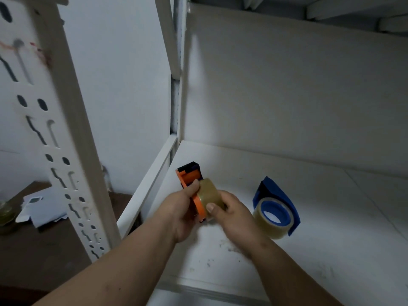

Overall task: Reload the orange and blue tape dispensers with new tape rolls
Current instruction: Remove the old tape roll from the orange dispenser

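I see a white shelf (320, 206) filling most of the view, its surface scuffed and speckled with dark crumbs near the front edge. At the left stands a white upright post (66, 133) punched with rows of slots and holes, and behind it a dark brown table (33, 250) carries some white papers (42, 208). My two forearms come in from the bottom and meet over the left part of the shelf. On the shelf to the right of my hands lies the blue dispenser (280, 195) with a clear tape roll (268, 227) seated on its blue hub; nothing touches it. My left hand (183, 213) is curled round the orange dispenser (191, 186), thumb lying on the orange side plate, with the black front end pointing away from me. My right hand (231, 214) grips a second roll of clear tape (210, 196), thumb on the near face and fingers wrapped behind it. This roll sits against the side of the orange dispenser, held above the shelf; I cannot tell if it is fully seated on the hub.
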